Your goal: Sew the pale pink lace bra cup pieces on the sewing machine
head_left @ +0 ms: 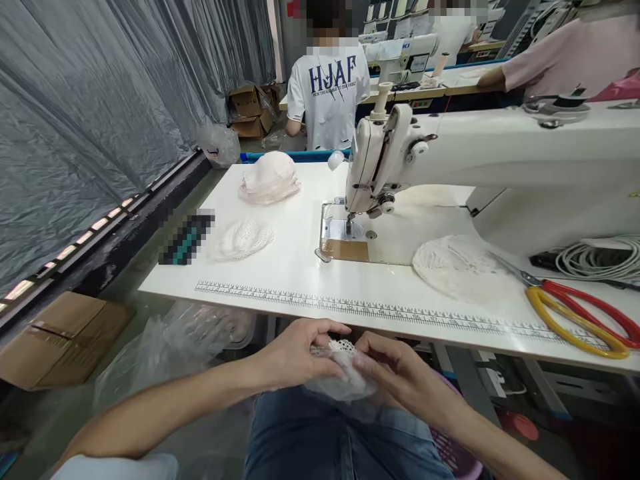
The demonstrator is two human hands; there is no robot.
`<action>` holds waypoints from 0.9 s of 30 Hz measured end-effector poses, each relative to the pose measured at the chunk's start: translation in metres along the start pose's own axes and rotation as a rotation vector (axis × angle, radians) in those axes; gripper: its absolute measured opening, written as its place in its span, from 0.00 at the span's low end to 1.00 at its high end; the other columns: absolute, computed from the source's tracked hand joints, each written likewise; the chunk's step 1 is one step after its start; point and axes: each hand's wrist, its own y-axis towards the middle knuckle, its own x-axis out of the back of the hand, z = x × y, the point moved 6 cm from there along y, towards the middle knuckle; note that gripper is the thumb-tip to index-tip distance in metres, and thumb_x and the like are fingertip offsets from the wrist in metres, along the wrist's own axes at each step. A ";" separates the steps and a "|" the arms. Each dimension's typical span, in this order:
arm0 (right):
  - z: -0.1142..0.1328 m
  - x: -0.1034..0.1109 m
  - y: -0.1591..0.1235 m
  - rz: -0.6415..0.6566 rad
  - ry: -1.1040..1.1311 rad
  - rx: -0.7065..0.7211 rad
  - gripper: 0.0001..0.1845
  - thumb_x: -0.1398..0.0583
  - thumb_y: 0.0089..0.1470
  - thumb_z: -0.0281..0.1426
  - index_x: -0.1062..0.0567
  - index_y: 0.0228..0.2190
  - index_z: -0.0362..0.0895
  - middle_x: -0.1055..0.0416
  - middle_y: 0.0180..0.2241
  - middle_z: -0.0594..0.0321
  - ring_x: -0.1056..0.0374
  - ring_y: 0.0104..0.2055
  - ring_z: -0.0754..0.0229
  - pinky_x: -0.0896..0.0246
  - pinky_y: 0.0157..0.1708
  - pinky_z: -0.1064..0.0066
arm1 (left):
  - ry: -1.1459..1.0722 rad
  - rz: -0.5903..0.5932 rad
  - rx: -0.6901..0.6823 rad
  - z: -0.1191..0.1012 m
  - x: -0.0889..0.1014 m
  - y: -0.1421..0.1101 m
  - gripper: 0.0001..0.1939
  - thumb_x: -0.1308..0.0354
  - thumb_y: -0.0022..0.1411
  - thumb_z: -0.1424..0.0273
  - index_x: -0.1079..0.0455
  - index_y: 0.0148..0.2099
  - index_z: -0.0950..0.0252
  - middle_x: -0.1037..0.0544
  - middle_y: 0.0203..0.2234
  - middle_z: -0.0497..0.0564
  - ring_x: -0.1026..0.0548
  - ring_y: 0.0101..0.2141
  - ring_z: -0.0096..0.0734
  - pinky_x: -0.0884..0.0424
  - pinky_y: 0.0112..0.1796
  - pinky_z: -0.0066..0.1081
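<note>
Over my lap, just below the table's front edge, both hands hold a piece of white lace fabric [345, 370] with a scalloped, holed edge. My left hand [305, 353] pinches it from the left, thumb in front and fingers behind. From the right, my right hand [395, 367] grips it with curled fingers. The lower part of the piece is sheer and hangs over my jeans. Ahead of my hands stands a white sewing machine [380, 160], its needle and presser foot over the metal plate. No fabric shows under the foot.
On the white table [290, 267] lie a lace piece [245, 239], a pale pink stack of fabric [271, 177], another white piece [460, 267] and red-and-yellow-handled scissors [580, 317]. A cardboard box [60, 340] sits at left. Several people work beyond.
</note>
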 end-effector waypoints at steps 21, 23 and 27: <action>-0.029 -0.012 -0.001 -0.077 0.043 -0.026 0.14 0.42 0.54 0.41 0.32 0.26 0.42 0.37 0.24 0.67 0.42 0.27 0.65 0.48 0.26 0.74 | -0.047 -0.047 0.092 0.028 -0.008 0.003 0.15 0.37 0.49 0.63 0.29 0.34 0.70 0.29 0.19 0.46 0.36 0.21 0.22 0.43 0.25 0.23; -0.029 -0.012 -0.001 -0.032 0.103 -0.057 0.13 0.40 0.53 0.40 0.32 0.27 0.43 0.38 0.24 0.68 0.44 0.27 0.66 0.49 0.26 0.74 | -0.095 -0.033 0.088 0.031 -0.010 0.005 0.13 0.39 0.51 0.64 0.29 0.33 0.71 0.28 0.19 0.47 0.35 0.21 0.22 0.43 0.25 0.23; -0.031 -0.011 -0.003 0.141 0.240 -0.147 0.11 0.38 0.51 0.38 0.30 0.31 0.42 0.38 0.26 0.68 0.44 0.27 0.67 0.48 0.27 0.74 | -0.150 0.022 0.124 0.032 -0.009 0.003 0.10 0.39 0.51 0.68 0.29 0.34 0.71 0.26 0.21 0.48 0.33 0.22 0.22 0.40 0.27 0.23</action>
